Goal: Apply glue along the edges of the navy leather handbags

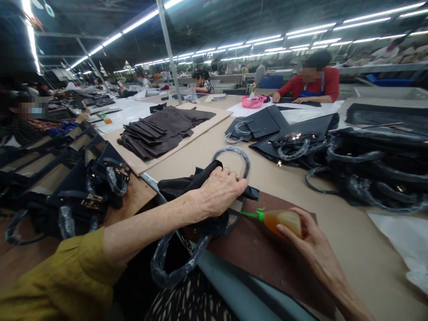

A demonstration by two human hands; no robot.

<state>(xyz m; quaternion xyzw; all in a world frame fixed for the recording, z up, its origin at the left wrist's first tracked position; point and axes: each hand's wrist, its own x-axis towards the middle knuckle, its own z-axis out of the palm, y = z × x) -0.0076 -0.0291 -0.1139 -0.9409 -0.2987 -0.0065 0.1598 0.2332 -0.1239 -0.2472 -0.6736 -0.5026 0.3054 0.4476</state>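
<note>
My left hand (219,191) is closed on the top edge of a black handbag (179,185), which lies at the table's edge in front of me. Plastic film wraps its two looped handles; one handle (247,158) stands up behind my hand and the other hangs over the edge. In my right hand (309,232) is a squeeze bottle (282,221) of amber liquid, probably glue, with a green nozzle. It is tilted sideways, its tip against or close to the bag's side by my left hand. Exact contact at the tip cannot be made out.
A brown board (267,254) lies under the bag. Dark cut pieces (160,129) are stacked behind it. Black handbags (377,165) crowd the right, and more bags (73,178) stand at left. Across the table, a person in red (329,84) works near a pink basket (252,102).
</note>
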